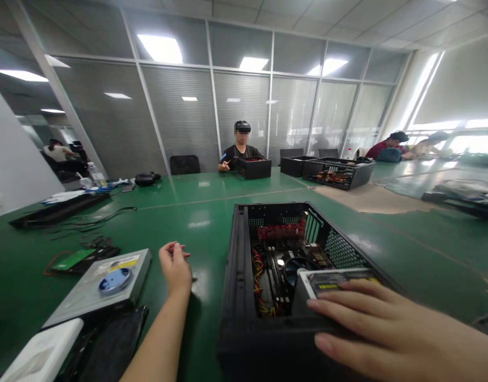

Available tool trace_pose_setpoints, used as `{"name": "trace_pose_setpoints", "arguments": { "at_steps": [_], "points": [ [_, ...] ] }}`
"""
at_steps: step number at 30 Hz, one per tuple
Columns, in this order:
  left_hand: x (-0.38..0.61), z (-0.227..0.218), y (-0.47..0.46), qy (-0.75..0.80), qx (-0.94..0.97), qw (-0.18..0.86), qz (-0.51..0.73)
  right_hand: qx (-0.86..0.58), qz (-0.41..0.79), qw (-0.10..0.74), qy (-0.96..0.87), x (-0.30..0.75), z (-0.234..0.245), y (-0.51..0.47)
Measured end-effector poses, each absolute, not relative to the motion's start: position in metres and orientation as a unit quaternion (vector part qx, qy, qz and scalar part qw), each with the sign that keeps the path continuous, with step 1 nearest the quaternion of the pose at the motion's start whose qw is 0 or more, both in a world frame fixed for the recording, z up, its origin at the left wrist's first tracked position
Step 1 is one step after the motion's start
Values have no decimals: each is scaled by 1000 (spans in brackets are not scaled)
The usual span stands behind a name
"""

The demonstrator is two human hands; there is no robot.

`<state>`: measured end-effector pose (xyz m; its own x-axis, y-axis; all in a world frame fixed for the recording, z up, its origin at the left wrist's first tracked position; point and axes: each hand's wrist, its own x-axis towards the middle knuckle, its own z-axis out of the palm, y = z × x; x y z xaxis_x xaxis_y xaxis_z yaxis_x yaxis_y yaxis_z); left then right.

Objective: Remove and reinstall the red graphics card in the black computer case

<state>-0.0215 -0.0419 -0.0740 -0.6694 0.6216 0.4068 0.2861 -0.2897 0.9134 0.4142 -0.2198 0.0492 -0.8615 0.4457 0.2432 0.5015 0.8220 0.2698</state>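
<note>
An open black computer case [238, 276] lies on its side before me, with a fan [299, 268], a red circuit card [281, 231] and coloured cables [258, 276] inside. My right hand [371, 323] lies flat, fingers spread, over the power supply [307, 289] at the case's near right corner. Part of its yellow-marked label shows past the fingertips. Left of the case, my left hand [176, 268] is held above the green table with its fingers bent together; whether something small is between them I cannot make out.
At left lie a silver optical drive [142, 268] with a blue round dish [115, 281] on it, a green circuit board [74, 260] and a white box [48, 350]. Across the table [199, 196] a person [241, 146] sits behind another case [255, 168]. More open cases [341, 178] stand at right.
</note>
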Motion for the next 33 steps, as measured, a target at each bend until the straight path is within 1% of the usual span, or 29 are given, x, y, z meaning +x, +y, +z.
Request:
{"name": "trace_pose_setpoints", "arguments": {
  "at_steps": [2,5,6,9,11,12,15,18,20,22,25,27,29,31,33],
  "points": [
    [-35,-75,-41,594,328,91,729,-222,-141,49,-964,388,68,-172],
    [-50,-79,-39,608,279,57,741,-226,-106,47,-967,335,76,-73],
    [-52,-80,-38,607,281,51,741,-257,-110,61,-958,313,72,-39],
    [-49,-82,-37,595,346,63,723,-483,-129,172,-849,248,48,38],
    [-43,-82,-37,594,400,84,693,-571,-97,205,-789,210,27,58],
    [-40,-82,-38,597,419,92,678,-580,-77,208,-784,196,17,60],
    [-33,-83,-37,608,448,104,647,-514,-65,213,-828,183,3,43],
    [-28,-83,-34,604,477,119,627,-458,-99,231,-853,214,17,22],
    [-25,-84,-32,597,498,134,615,-475,-125,230,-840,256,38,20],
    [-23,-84,-31,594,515,145,601,-524,-161,217,-807,312,60,29],
    [-22,-84,-30,601,524,139,588,-654,-192,177,-710,409,81,60],
    [-21,-84,-29,608,522,136,582,-734,-150,123,-651,469,81,80],
    [-21,-84,-28,614,523,139,575,-774,-83,76,-624,512,72,96],
    [-22,-85,-28,616,529,139,567,-787,-62,68,-611,533,58,104],
    [-22,-85,-27,617,537,134,560,-790,-82,79,-602,538,47,106]
  ]
}}
